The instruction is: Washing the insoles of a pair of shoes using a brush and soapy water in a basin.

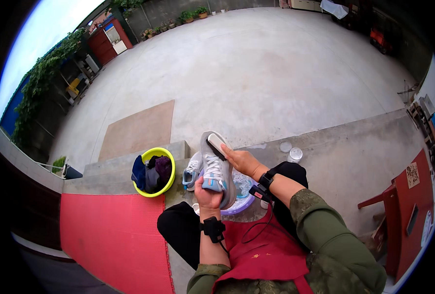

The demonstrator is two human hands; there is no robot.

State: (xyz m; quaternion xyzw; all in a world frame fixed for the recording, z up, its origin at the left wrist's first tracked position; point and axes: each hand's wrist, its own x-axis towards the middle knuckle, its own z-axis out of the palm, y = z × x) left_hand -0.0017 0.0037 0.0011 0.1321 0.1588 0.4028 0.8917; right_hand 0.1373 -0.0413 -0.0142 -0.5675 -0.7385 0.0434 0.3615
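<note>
My left hand is closed around the heel end of a grey-and-white sneaker with light blue patches, its toe pointing away from me. In my right hand is a white-backed scrub brush, its dark bristles against the toe part of the sneaker. A second sneaker of the same look stands just left of the held one. Below the held shoe, partly hidden by it and my arms, is a purple basin with sudsy water.
To the left, a yellow-green basin holds dark clothes on the step. A red mat covers the floor at lower left. A white tub with a round lid stands right of my knee. A red wooden chair carries a phone.
</note>
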